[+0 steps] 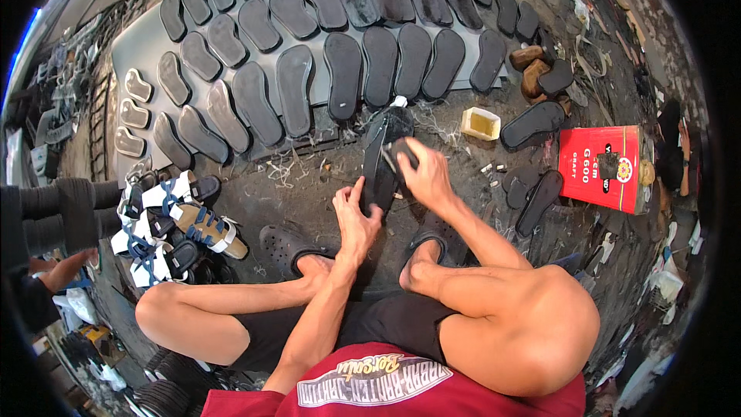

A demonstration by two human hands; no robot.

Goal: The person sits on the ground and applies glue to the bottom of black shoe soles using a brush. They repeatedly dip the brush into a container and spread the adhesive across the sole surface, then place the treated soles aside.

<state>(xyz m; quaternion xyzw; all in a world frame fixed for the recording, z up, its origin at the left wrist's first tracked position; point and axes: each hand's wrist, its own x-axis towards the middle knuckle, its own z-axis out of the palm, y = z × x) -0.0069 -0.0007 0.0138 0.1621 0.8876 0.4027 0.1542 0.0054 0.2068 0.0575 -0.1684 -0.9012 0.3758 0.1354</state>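
Between my feet stands a long, dark, glossy piece shaped like a shoe sole (378, 174), its rounded far end pointing away from me. My left hand (357, 220) grips its near end, fingers along the left edge and thumb at the right. In my right hand (424, 179) is a small, dark, rounded piece (404, 156), pressed against the right side of the long sole. The fingers partly cover that piece, so its exact kind is unclear. Just past the far end, a small white object (400, 101) lies near the rows of soles.
Rows of dark soles (294, 91) cover a grey sheet (324, 85) ahead. To the right are a tub of yellowish glue-like stuff (482, 124), loose soles (532, 125) and a red box (600, 168). Strappy sandals (181, 224) pile up at left. Another person's hand (65, 270) shows far left.
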